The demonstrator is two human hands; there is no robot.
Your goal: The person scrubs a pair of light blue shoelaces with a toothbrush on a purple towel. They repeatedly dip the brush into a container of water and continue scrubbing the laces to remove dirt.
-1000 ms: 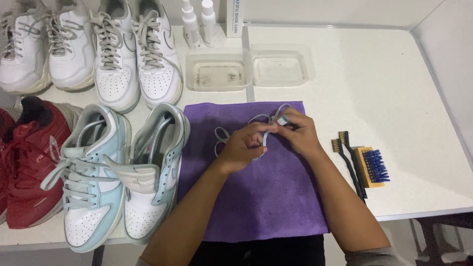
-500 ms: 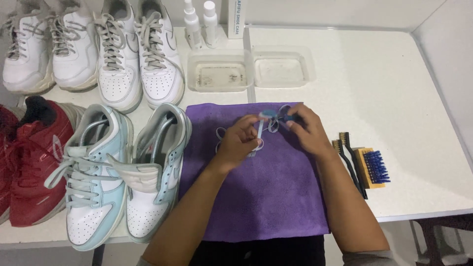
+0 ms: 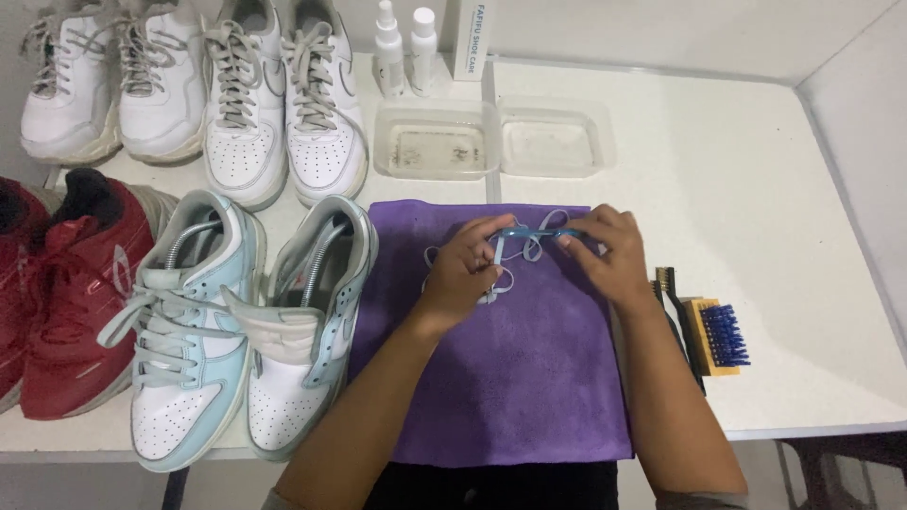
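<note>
Change: both hands now stretch the lace straighter than before.
Left hand [image 3: 463, 274]: grip pinching pale blue flat shoelace [image 3: 522, 232].
Right hand [image 3: 605, 250]: pinching lace's other end.
Location: above purple microfibre cloth [image 3: 510, 378] on white counter [image 3: 756, 189].

A shoe-cleaning workstation: a white table [image 3: 756, 189] holds rows of sneakers [image 3: 189, 142] at ten o'clock, spray bottles [image 3: 404, 42] at twelve, cleaning brushes [image 3: 704, 331] at three, and a purple cloth [image 3: 510, 378] centrally.
</note>
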